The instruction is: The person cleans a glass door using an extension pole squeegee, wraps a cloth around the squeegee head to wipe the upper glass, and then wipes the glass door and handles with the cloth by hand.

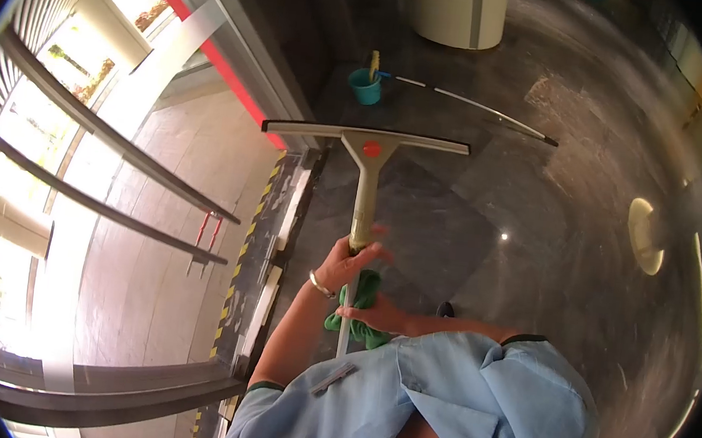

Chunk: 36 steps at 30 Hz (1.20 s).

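Observation:
A window squeegee (368, 174) with a wide rubber blade stands upright before me on a pole. My left hand (345, 265), with a bracelet at the wrist, is closed around the squeegee's lower handle, its fingertips slightly blurred. Lower down, my right hand (376, 313) grips the pole (345, 337). A green cloth (368, 288) hangs around the pole at my right hand, partly hidden behind the fingers. I cannot tell whether that hand also holds the cloth.
A teal bucket (365, 90) stands on the dark floor, with a long pole (496, 113) reaching from it along the ground. A pale column (460, 10) rises behind. Glass doors with long bar handles (121, 146) and yellow-black striped tape (253, 226) are on my left.

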Tool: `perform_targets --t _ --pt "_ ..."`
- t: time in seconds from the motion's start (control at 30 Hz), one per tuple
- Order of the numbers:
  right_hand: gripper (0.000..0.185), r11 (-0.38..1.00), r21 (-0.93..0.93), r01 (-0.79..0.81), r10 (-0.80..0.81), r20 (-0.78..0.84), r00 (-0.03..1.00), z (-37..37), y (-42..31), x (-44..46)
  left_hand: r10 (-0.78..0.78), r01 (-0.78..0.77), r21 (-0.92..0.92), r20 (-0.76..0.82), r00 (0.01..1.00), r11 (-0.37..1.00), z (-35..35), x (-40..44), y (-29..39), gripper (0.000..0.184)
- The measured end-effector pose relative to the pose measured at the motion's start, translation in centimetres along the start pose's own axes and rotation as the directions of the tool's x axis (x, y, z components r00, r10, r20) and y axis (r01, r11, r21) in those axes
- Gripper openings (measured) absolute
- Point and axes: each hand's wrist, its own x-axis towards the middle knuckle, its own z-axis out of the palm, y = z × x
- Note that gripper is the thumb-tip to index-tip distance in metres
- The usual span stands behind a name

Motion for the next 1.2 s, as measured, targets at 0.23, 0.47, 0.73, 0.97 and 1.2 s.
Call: perform_targets --t 0.23,0.47,0.73,0.97,1.2 --pt "0.024 0.846 0.417 -0.331 0.451 -0.230 0.863 -22.0 -2.1 -3.8 -0.152 0.174 0.023 -0.387 0.910 0.985 1.6 8.5 -5.0 0.016" --pt "0.029 0.753 0.405 0.519 -0.112 -0.698 0.707 -38.2 -19.7 -3.9 -0.238 0.408 0.165 -0.598 0.766 0.898 2.5 12.2 -9.0 0.031" --pt "0.033 0.745 -0.353 0.567 -0.480 0.307 0.822 -25.6 -28.2 11.2 -0.160 0.338 0.207 -0.587 0.794 0.918 4.7 15.8 -10.8 0.033" --pt "0.030 0.516 -0.539 0.666 -0.588 0.342 0.733 -21.1 -26.4 20.2 -0.143 0.295 0.117 -0.672 0.726 0.948 1.5 16.0 -13.6 0.022" --pt "0.031 0.820 -0.353 0.450 -0.498 -0.055 0.865 -22.8 -28.4 25.7 -0.110 0.207 0.022 -0.792 0.601 0.978 0.4 19.6 -9.0 0.017"
